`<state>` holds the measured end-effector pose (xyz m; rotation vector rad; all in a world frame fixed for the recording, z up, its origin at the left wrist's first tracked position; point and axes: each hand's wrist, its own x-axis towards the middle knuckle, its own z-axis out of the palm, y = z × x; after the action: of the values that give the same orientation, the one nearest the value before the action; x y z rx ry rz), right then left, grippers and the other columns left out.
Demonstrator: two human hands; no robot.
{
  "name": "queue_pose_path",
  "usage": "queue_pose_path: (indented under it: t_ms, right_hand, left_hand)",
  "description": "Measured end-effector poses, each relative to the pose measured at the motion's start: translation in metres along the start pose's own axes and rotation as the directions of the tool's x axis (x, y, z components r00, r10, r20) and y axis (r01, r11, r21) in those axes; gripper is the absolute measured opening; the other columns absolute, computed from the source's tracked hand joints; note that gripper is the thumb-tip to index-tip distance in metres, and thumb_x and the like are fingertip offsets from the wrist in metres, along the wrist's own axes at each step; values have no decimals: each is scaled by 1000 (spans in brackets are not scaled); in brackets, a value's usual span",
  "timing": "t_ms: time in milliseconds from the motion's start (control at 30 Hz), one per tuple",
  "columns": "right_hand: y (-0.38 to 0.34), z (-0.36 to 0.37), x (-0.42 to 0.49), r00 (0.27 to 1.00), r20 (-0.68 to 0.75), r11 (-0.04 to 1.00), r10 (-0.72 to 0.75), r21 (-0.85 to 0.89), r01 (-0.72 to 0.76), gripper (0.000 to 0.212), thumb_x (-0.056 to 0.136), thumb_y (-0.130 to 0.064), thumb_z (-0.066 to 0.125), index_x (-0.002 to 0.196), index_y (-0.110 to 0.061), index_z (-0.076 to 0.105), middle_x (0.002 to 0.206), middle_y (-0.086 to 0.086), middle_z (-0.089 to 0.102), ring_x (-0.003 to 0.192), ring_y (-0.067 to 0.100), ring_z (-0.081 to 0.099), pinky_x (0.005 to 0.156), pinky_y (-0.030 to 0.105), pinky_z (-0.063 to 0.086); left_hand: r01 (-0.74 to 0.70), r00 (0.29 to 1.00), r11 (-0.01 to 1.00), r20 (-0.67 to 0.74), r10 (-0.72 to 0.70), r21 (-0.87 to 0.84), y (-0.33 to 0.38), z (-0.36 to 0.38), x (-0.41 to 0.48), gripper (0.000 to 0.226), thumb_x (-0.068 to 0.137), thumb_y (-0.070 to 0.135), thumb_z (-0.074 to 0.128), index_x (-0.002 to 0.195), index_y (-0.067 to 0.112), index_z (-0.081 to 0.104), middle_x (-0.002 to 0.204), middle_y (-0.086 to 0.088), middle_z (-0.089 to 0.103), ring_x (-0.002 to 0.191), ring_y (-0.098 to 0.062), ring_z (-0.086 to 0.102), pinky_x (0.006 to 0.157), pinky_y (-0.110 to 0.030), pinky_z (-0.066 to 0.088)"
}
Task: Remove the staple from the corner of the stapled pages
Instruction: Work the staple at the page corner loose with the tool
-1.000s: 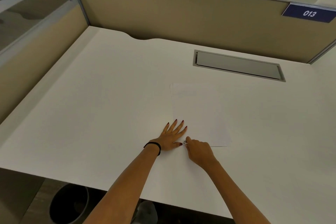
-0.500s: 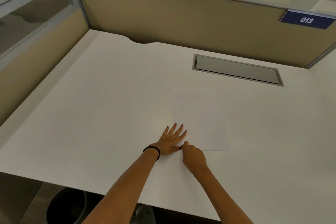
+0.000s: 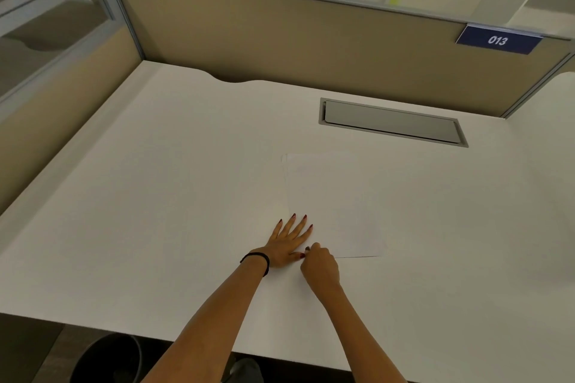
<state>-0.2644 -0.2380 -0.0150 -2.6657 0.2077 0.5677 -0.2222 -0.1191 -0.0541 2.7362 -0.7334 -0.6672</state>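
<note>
The stapled white pages (image 3: 333, 199) lie flat on the white desk (image 3: 161, 196), with their near left corner under my hands. My left hand (image 3: 287, 242) rests flat on that corner, fingers spread, thumb beside the right hand. My right hand (image 3: 319, 264) is curled, its fingertips pinched on a small dark tool (image 3: 307, 248) at the corner next to my left thumb. The staple itself is too small to see and is hidden by my fingers.
A grey cable hatch (image 3: 392, 121) is set into the desk behind the pages. Beige partition walls (image 3: 280, 37) close the back and left sides. A dark bin (image 3: 105, 357) stands under the near desk edge.
Both hands stay at the pages' near left corner. My right fingertips have closed in a little toward my left thumb. The camera has tilted, so everything sits lower in view.
</note>
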Motion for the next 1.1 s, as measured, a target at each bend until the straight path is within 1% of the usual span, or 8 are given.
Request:
queue_pose_path:
  t_ms: [67, 233, 367, 467, 600, 800, 1000, 1100]
  right_hand:
    - [0, -3, 1, 1000, 0, 1000, -1, 22, 1, 18, 95, -11, 39, 102, -1, 52, 102, 17, 65, 89, 28, 65, 66, 27, 46]
    - [13, -5, 0, 995, -13, 994, -97, 53, 97, 24, 98, -19, 36, 100, -1, 51, 97, 20, 66, 70, 22, 56, 46, 20, 32]
    - [15, -14, 3, 996, -22, 991, -90, 95, 91, 20, 99, -20, 35, 88, -8, 46, 86, 19, 62, 64, 21, 52, 57, 27, 39]
    - [18, -23, 9, 997, 20, 988, -78, 137, 75, 23, 98, -20, 35, 80, -8, 42, 77, 14, 54, 54, 18, 48, 54, 27, 42]
    - [23, -25, 7, 980, 84, 983, -182, 1, 183, 21, 99, -24, 33, 85, -10, 41, 74, 10, 54, 59, 20, 48, 54, 28, 39]
    - [19, -25, 5, 952, 144, 931, -271, -212, 298, 26, 99, -24, 30, 108, -6, 47, 97, 16, 65, 76, 26, 61, 69, 34, 49]
    - [13, -21, 3, 972, 94, 960, -216, -159, 229, 26, 99, -22, 32, 106, -3, 48, 98, 18, 65, 83, 31, 64, 61, 29, 39]
    - [11, -22, 4, 978, 87, 972, -192, -124, 202, 20, 98, -21, 34, 93, -8, 48, 96, 19, 64, 75, 29, 60, 61, 29, 37]
  left_hand:
    - [0, 1000, 1000, 2, 0, 3, 0, -1, -1, 70, 97, 47, 31, 147, 21, -10, 157, -5, -18, 143, -28, -22, 114, -48, -14]
    - [-8, 1000, 1000, 4, 8, 0, 0, -3, 0, 69, 97, 46, 31, 147, 21, -9, 157, -5, -19, 143, -27, -21, 114, -48, -13]
    - [-14, 1000, 1000, 10, 15, -12, 1, -4, -2, 69, 98, 43, 33, 147, 21, -10, 157, -5, -20, 143, -27, -22, 114, -47, -14]
    - [-16, 1000, 1000, 8, 17, -15, 0, -3, -2, 69, 98, 42, 33, 147, 21, -10, 157, -5, -20, 143, -27, -22, 114, -47, -14]
    - [-19, 1000, 1000, 7, 19, -14, 0, -3, -2, 69, 98, 42, 33, 147, 21, -10, 157, -4, -20, 143, -27, -22, 114, -47, -14]
    - [-20, 1000, 999, 2, 20, -39, 0, -3, -2, 69, 97, 45, 32, 147, 22, -9, 157, -4, -19, 143, -26, -22, 114, -47, -14]
    - [-10, 1000, 1000, -3, 10, -11, -1, -1, 0, 69, 97, 46, 32, 147, 22, -9, 157, -5, -18, 143, -27, -21, 114, -47, -14]
    - [-12, 1000, 1000, -4, 12, -18, 0, -1, -1, 69, 97, 45, 33, 147, 22, -9, 157, -5, -18, 143, -27, -21, 115, -48, -13]
